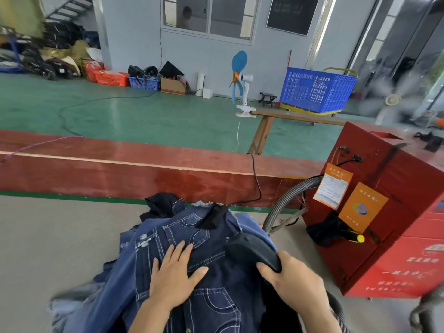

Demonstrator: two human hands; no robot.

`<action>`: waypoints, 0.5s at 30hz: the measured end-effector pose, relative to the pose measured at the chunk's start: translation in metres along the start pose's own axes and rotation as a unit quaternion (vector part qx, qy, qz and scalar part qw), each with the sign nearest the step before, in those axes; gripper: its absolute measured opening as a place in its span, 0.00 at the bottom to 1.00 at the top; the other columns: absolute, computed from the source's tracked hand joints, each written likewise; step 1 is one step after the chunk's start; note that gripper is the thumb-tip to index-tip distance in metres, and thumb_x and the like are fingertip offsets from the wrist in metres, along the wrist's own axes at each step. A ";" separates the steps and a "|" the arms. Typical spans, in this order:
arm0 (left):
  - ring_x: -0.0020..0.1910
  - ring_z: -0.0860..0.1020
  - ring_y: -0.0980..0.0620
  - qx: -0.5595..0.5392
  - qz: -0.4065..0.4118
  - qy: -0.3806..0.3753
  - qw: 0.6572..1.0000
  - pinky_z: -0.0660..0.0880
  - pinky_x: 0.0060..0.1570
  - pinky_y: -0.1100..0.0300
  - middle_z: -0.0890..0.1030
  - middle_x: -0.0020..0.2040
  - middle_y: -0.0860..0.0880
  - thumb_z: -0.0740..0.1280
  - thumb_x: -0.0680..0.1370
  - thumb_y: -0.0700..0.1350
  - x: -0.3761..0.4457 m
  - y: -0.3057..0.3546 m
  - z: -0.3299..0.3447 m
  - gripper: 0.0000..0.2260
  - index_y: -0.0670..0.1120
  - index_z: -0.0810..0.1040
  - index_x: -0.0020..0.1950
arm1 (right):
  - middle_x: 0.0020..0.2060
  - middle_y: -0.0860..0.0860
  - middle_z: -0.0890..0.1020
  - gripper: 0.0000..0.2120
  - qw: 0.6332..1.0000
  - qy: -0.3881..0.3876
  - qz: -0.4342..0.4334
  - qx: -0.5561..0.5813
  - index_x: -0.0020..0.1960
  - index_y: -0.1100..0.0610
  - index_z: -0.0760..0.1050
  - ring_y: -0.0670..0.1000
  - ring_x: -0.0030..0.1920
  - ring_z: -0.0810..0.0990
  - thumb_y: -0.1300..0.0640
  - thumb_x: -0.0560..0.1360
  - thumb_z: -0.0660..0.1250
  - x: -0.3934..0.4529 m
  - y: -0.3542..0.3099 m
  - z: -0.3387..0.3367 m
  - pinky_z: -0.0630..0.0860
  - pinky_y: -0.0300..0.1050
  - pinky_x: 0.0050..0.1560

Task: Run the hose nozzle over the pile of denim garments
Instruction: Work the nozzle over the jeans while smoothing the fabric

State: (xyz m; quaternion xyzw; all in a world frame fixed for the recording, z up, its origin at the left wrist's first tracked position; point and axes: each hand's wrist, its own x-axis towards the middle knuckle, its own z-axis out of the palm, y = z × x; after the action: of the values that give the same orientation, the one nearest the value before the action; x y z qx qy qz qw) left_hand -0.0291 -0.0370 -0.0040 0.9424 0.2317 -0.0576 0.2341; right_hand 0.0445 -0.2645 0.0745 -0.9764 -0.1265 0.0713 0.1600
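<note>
**Inspector:** While the right hand (292, 281) grips the black hose nozzle (254, 252), its head lies on the upper right part of the pile of denim garments (192, 248). The left hand (174, 272) lies flat on the top garment, fingers spread and straight, holding nothing, only pressing the cloth down.

**Supervisor:** Where does the pile sit?

**Inspector:** On the grey worktop (60, 248), directly in front of the person, with a darker garment (163, 204) bunched at the far edge. The grey ribbed hose (286, 198) curves up to the right toward the red machine (384, 212), which stands just beside the pile.

**Supervisor:** Risks from here?

**Inspector:** Three, in my judgement. First, the nozzle and the left hand are close together on the same garment; a sweep toward the left would run the nozzle into the fingers unless that hand shifts. Second, if the nozzle draws or blows air, which I cannot tell, the loose top layer could lift or bunch at the mouth once the left hand eases its pressure. Third, the hose bends sharply near the machine, and a black cable (255, 179) trails over the red board (144, 164) to the far edge of the pile; a long stroke could pull the hose taut or snag that cable and drag garments off the stack.

**Supervisor:** Coverage?

**Inspector:** Only the upper right is under the nozzle; the near and left parts appear not yet reached.
</note>
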 end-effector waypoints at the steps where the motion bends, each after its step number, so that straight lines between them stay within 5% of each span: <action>1: 0.78 0.41 0.53 0.001 -0.006 -0.007 1.000 0.44 0.76 0.44 0.44 0.79 0.57 0.50 0.78 0.69 0.001 -0.003 0.004 0.34 0.57 0.45 0.79 | 0.41 0.44 0.78 0.20 1.000 0.025 0.015 0.008 0.45 0.49 0.65 0.51 0.46 0.79 0.32 0.72 0.59 -0.001 0.001 -0.003 0.69 0.45 0.40; 5: 0.78 0.42 0.51 0.016 -0.024 -0.033 0.999 0.45 0.75 0.40 0.44 0.79 0.57 0.53 0.78 0.68 0.000 -0.001 -0.002 0.35 0.56 0.46 0.79 | 0.36 0.46 0.77 0.20 0.979 0.132 0.104 0.119 0.42 0.51 0.69 0.56 0.41 0.76 0.34 0.70 0.60 -0.007 0.000 -0.020 0.70 0.47 0.43; 7: 0.78 0.53 0.47 0.057 -0.037 -0.033 0.997 0.51 0.72 0.39 0.54 0.79 0.52 0.57 0.77 0.68 0.001 0.012 -0.012 0.34 0.54 0.56 0.78 | 0.35 0.49 0.78 0.21 0.961 0.171 0.135 0.170 0.41 0.52 0.69 0.57 0.40 0.77 0.34 0.69 0.60 -0.009 -0.001 -0.028 0.70 0.48 0.44; 9: 0.67 0.70 0.48 0.079 0.002 0.060 0.995 0.65 0.67 0.49 0.74 0.67 0.51 0.59 0.78 0.64 0.005 0.030 -0.025 0.23 0.52 0.72 0.67 | 0.35 0.51 0.78 0.21 0.949 0.184 0.151 0.209 0.39 0.53 0.70 0.58 0.40 0.77 0.34 0.68 0.61 -0.009 -0.001 -0.032 0.70 0.48 0.43; 11: 0.56 0.77 0.50 -0.010 0.090 0.138 0.986 0.73 0.55 0.54 0.81 0.53 0.52 0.62 0.80 0.55 0.015 0.048 -0.033 0.12 0.51 0.78 0.58 | 0.35 0.52 0.79 0.21 0.943 0.173 0.153 0.240 0.38 0.53 0.72 0.57 0.39 0.78 0.35 0.68 0.62 -0.009 0.000 -0.035 0.71 0.49 0.42; 13: 0.52 0.78 0.50 -0.062 0.169 0.103 0.978 0.74 0.50 0.55 0.80 0.50 0.53 0.64 0.80 0.51 0.027 0.070 -0.039 0.13 0.54 0.74 0.65 | 0.34 0.51 0.80 0.20 0.944 0.150 0.150 0.251 0.38 0.52 0.73 0.55 0.38 0.78 0.35 0.67 0.64 -0.008 0.003 -0.037 0.71 0.48 0.41; 15: 0.50 0.78 0.49 -0.013 0.202 0.046 0.978 0.72 0.44 0.56 0.78 0.47 0.52 0.66 0.77 0.57 0.040 0.089 -0.044 0.27 0.58 0.61 0.75 | 0.33 0.51 0.80 0.20 0.950 0.134 0.146 0.242 0.37 0.52 0.74 0.53 0.37 0.78 0.34 0.67 0.64 -0.007 0.004 -0.039 0.69 0.46 0.38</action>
State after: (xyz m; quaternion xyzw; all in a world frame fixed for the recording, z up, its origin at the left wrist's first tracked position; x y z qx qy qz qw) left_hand 0.0473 -0.0701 0.0628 0.9684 0.0474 0.0371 0.2419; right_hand 0.0460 -0.2814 0.1103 -0.9166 0.0611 -0.0094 0.3951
